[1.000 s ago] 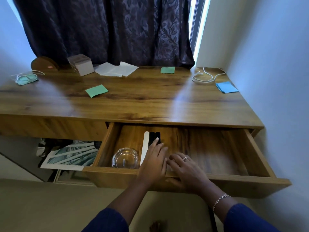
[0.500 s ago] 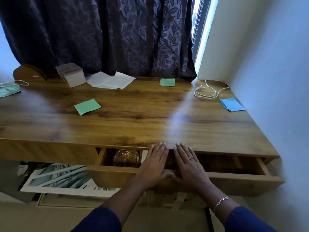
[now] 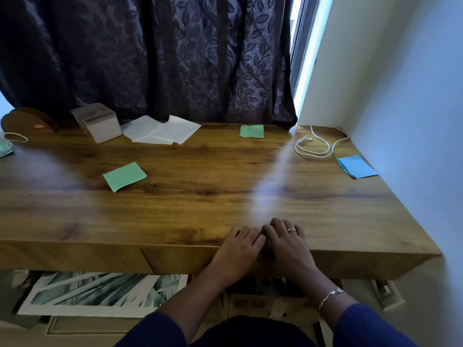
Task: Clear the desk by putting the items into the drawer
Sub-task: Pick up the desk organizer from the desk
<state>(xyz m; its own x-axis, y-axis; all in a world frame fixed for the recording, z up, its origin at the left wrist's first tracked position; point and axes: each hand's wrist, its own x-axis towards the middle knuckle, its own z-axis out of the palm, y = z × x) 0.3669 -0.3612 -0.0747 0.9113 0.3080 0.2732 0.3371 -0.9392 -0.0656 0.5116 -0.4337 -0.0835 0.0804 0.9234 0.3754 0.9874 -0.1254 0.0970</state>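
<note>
Seen from my remote station: left hand (image 3: 238, 249) and ringed right hand (image 3: 288, 246) lie side by side against the wooden drawer front (image 3: 180, 259). Their fingers are loosely bent over the edge of the brown wooden desk (image 3: 200, 209), clasping nothing. I judge it a pushing posture, since the drawer sits flush. Beneath, a leaf-print picture (image 3: 100, 291) rests on the floor. Farther out lie a green square paper note (image 3: 124, 176), a blue paper note (image 3: 357, 167), a looped white cable (image 3: 318, 146), a second green note (image 3: 251, 131), white paper sheets (image 3: 162, 132) and a pale lidded plastic box (image 3: 96, 122). The closed drawer bars them all; I'd need it open.
</note>
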